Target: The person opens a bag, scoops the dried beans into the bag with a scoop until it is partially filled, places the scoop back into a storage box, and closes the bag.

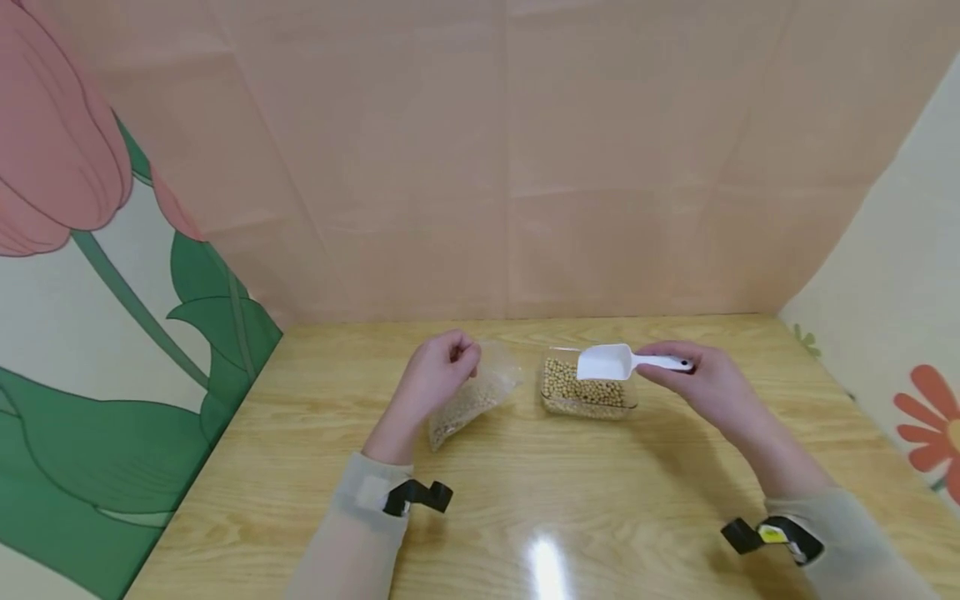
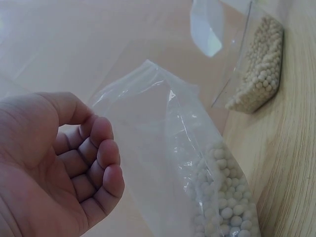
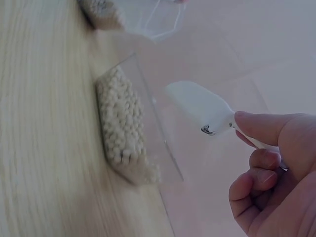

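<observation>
As right fingers grip scoop, above box of pellets, left fingers pinch bag of pellets

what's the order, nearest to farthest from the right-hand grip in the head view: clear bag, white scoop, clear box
1. White scoop: held in the right-hand grip.
2. Clear box: left of that grip.
3. Clear bag: farther left, past the box.

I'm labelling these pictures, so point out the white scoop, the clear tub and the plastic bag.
White scoop [image 1: 603,363], head view: on its blade.
Clear tub [image 1: 588,409], head view: on its front wall.
Plastic bag [image 2: 144,126], left wrist view: on its clear upper part.
</observation>
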Motion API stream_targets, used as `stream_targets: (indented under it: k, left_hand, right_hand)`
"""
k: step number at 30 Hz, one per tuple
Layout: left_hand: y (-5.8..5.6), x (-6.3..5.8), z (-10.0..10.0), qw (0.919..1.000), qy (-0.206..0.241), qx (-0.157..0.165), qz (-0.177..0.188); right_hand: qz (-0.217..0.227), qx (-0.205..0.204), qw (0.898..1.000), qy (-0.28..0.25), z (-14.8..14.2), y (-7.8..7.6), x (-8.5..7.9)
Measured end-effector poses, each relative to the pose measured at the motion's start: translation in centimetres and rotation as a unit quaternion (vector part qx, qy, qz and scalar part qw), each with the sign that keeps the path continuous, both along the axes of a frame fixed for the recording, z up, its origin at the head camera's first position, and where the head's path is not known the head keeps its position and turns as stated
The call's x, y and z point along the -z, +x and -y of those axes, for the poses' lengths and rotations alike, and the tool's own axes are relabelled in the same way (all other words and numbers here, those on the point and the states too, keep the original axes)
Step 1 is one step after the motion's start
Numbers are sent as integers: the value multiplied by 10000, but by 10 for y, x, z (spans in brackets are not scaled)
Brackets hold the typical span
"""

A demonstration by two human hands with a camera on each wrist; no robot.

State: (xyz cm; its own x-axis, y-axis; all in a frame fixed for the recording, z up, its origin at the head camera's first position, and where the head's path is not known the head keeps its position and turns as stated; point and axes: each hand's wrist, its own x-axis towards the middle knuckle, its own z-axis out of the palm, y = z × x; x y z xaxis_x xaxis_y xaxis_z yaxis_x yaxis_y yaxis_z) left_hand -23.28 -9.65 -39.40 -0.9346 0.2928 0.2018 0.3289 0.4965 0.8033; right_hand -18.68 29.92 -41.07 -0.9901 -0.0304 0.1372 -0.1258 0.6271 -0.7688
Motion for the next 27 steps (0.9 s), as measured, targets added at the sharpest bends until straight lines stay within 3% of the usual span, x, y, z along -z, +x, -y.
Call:
stream_targets:
  k: [15,27]
  left_hand:
    - [3,-4,-2,9998,-76,-95,135]
    - [2,-4,-1,9999,-7,-30,112]
  right_hand:
    - [109,-273,9953,924,-16,-6,2]
    - [113,-697,9863,1492,-11,-16,-13]
